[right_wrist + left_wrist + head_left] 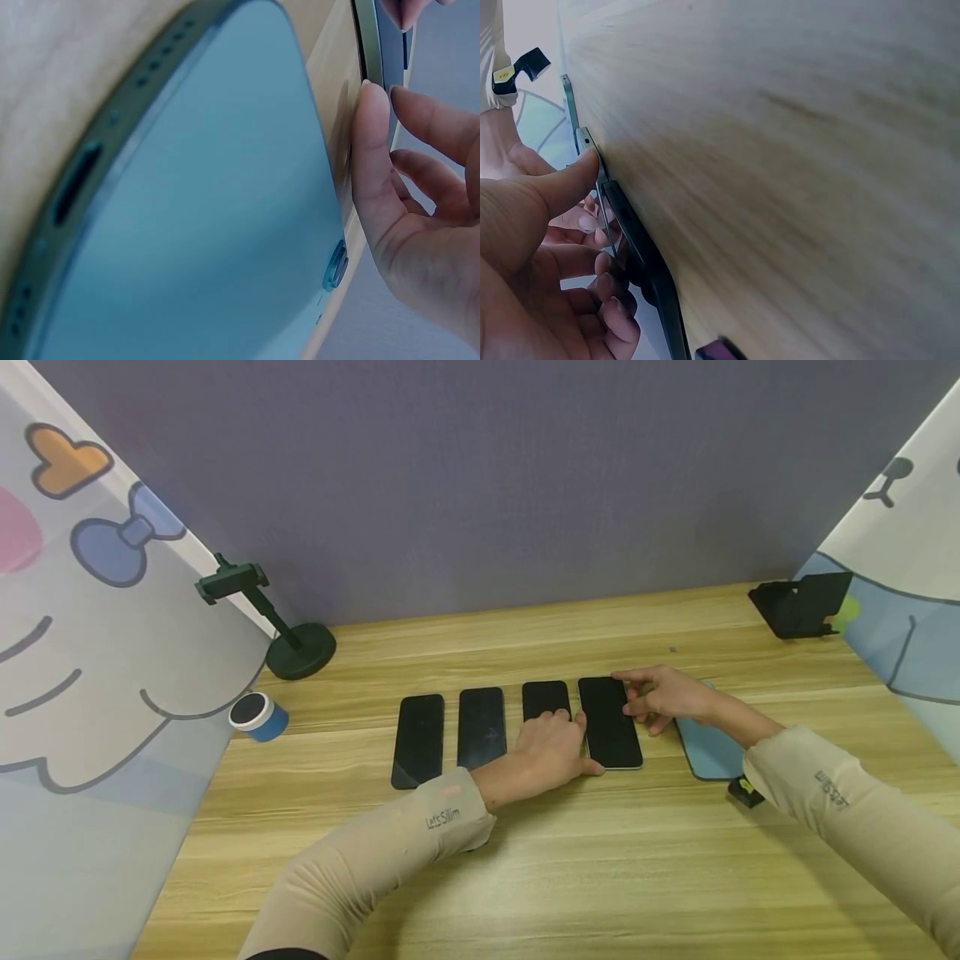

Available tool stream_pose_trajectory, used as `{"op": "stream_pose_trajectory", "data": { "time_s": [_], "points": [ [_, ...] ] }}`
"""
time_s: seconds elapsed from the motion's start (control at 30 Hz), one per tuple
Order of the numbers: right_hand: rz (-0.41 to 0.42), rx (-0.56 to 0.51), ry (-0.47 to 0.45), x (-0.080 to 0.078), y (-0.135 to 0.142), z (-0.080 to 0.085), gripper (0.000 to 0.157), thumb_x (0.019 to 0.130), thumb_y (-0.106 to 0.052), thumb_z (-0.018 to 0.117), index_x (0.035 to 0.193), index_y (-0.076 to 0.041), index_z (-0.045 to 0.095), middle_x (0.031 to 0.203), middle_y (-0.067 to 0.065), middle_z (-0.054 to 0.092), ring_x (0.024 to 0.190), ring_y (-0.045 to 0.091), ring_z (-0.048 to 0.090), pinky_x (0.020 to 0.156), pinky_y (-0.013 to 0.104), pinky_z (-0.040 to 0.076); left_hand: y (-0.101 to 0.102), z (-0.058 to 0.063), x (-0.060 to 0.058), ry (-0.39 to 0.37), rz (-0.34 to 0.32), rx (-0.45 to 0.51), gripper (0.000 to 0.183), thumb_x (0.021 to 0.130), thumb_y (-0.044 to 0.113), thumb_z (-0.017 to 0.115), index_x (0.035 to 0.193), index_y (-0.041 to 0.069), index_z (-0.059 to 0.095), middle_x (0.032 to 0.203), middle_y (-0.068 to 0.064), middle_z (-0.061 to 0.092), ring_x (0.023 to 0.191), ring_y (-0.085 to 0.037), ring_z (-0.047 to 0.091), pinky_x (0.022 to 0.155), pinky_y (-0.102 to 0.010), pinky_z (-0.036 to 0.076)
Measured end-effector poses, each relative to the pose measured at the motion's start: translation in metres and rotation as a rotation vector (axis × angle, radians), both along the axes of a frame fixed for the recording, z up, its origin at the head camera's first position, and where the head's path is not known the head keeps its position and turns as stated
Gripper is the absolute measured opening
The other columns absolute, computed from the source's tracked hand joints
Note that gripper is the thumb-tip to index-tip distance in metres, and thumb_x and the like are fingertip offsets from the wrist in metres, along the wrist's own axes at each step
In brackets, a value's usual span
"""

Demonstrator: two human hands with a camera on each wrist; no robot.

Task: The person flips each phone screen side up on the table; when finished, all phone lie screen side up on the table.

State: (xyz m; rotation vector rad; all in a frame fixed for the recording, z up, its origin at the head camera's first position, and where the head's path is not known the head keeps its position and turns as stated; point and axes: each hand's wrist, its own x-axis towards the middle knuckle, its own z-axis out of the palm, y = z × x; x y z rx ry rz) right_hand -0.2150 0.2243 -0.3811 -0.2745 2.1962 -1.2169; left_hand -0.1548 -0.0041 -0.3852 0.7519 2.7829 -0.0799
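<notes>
My left hand [547, 747] reaches over a black-screened phone [545, 695], its thumb at the lower edge and index finger at the left side of the smartphone [609, 727] beside it. Across from it, my right hand [667, 695] holds that same smartphone's right side, index finger near the top corner and thumb lower down. The smartphone lies screen up, and the right wrist view shows the right fingertips [373, 91] at its edge. Under the right wrist lies a light blue phone [708, 747], back up. Two more dark phones, one [419, 739] leftmost and one [482, 722] beside it, continue the row.
A dark green phone stand [296, 650] and a blue-and-white tub [258, 716] stand at the left. Far right is a black folding stand [806, 603]. A purple-grey panel [495, 485] rises behind the wooden table [562, 877], with printed cloth at both sides.
</notes>
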Motion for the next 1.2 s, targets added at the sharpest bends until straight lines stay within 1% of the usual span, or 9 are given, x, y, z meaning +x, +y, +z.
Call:
{"op": "stream_pose_trajectory", "data": {
  "time_s": [0.27,0.4,0.53,0.63,0.77,0.9,1.0,1.13,1.2],
  "points": [
    [0.002,0.002,-0.011,0.0,0.0,0.001,0.075,0.095,-0.006,0.062,0.159,-0.002,0.023,0.106,0.014,0.048,0.072,0.018,0.055,0.058,0.032,0.056,0.003,0.002,0.002,-0.006,0.007,-0.008,0.089,0.089,0.071,0.056,0.157,0.017,0.036,0.134,-0.003,0.061,0.114,-0.018,0.063,0.07,-0.028,0.056],
    [-0.028,0.001,0.029,0.002,0.002,0.006,0.073,0.097,-0.006,0.06,0.159,-0.002,0.021,0.113,0.018,0.051,0.086,0.021,0.063,0.06,0.034,0.056,0.005,0.004,0.002,-0.008,-0.006,0.039,0.09,0.09,0.069,0.057,0.158,0.015,0.032,0.14,-0.004,0.058,0.119,-0.021,0.062,0.069,-0.028,0.056],
    [-0.053,0.03,0.093,0.004,0.011,0.022,0.069,0.101,-0.014,0.058,0.16,-0.004,0.023,0.123,0.02,0.051,0.09,0.025,0.065,0.066,0.038,0.058,0.014,0.012,0.0,0.002,-0.029,0.107,0.09,0.092,0.067,0.055,0.16,0.016,0.025,0.152,-0.006,0.05,0.133,-0.025,0.055,0.085,-0.034,0.057],
    [-0.032,0.095,0.114,0.003,0.023,0.03,0.068,0.103,-0.023,0.057,0.16,-0.007,0.025,0.129,0.019,0.05,0.088,0.025,0.063,0.07,0.039,0.059,0.025,0.018,-0.003,-0.006,-0.056,0.133,0.086,0.094,0.066,0.052,0.161,0.019,0.023,0.153,-0.005,0.047,0.136,-0.024,0.051,0.099,-0.037,0.053],
    [0.003,0.165,0.117,0.002,0.049,0.033,0.069,0.102,-0.025,0.058,0.16,-0.007,0.024,0.137,0.02,0.049,0.093,0.023,0.063,0.073,0.038,0.059,0.041,0.02,-0.005,-0.039,-0.091,0.166,0.081,0.095,0.065,0.052,0.16,0.024,0.026,0.148,0.0,0.048,0.129,-0.021,0.051,0.101,-0.038,0.049],
    [0.002,0.198,0.119,0.004,0.076,0.034,0.069,0.102,-0.023,0.058,0.159,-0.005,0.025,0.139,0.021,0.049,0.093,0.019,0.062,0.074,0.038,0.059,0.056,0.018,-0.004,-0.05,-0.104,0.162,0.077,0.096,0.064,0.051,0.16,0.029,0.026,0.152,0.002,0.045,0.13,-0.021,0.047,0.102,-0.04,0.046],
    [-0.008,0.212,0.111,0.008,0.09,0.033,0.067,0.101,-0.02,0.056,0.158,-0.002,0.026,0.141,0.023,0.048,0.094,0.017,0.062,0.075,0.038,0.058,0.065,0.014,-0.004,-0.055,-0.119,0.149,0.076,0.097,0.064,0.049,0.16,0.03,0.025,0.155,0.003,0.042,0.132,-0.02,0.045,0.101,-0.037,0.044],
    [-0.03,0.203,0.077,0.011,0.102,0.031,0.067,0.1,-0.018,0.057,0.157,0.0,0.027,0.146,0.026,0.043,0.097,0.017,0.064,0.077,0.038,0.058,0.077,0.006,-0.002,-0.049,-0.151,0.124,0.076,0.096,0.067,0.048,0.159,0.029,0.028,0.154,0.005,0.043,0.134,-0.018,0.045,0.101,-0.035,0.043],
    [-0.041,0.197,0.067,0.011,0.104,0.029,0.068,0.099,-0.017,0.059,0.158,-0.002,0.028,0.148,0.026,0.041,0.098,0.016,0.064,0.077,0.038,0.058,0.084,0.004,0.0,-0.038,-0.159,0.099,0.078,0.095,0.07,0.047,0.159,0.03,0.028,0.155,0.007,0.042,0.137,-0.017,0.043,0.105,-0.036,0.041]
  ]
}}
